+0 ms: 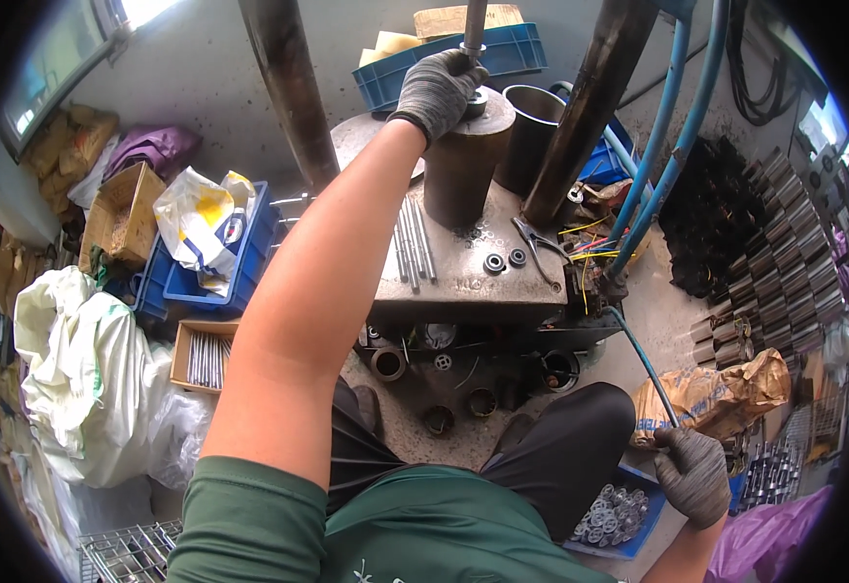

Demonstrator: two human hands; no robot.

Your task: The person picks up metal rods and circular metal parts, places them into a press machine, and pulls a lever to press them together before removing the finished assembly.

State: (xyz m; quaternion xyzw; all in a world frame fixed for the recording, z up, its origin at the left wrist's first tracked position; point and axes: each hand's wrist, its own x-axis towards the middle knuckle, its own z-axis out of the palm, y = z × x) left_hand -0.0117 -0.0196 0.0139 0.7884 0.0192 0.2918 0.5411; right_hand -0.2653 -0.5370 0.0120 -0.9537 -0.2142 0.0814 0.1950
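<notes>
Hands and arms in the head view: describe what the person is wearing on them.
Both hands wear grey knitted work gloves, the left hand with a dark cuff edge at the wrist, the right hand likewise grey. The forearms are bare. A short dark green sleeve covers the left upper arm.

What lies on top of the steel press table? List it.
On the steel press table lie thin metal rods, two small bearings, pliers and a dark cylinder. The left hand covers the cylinder's top.
</notes>
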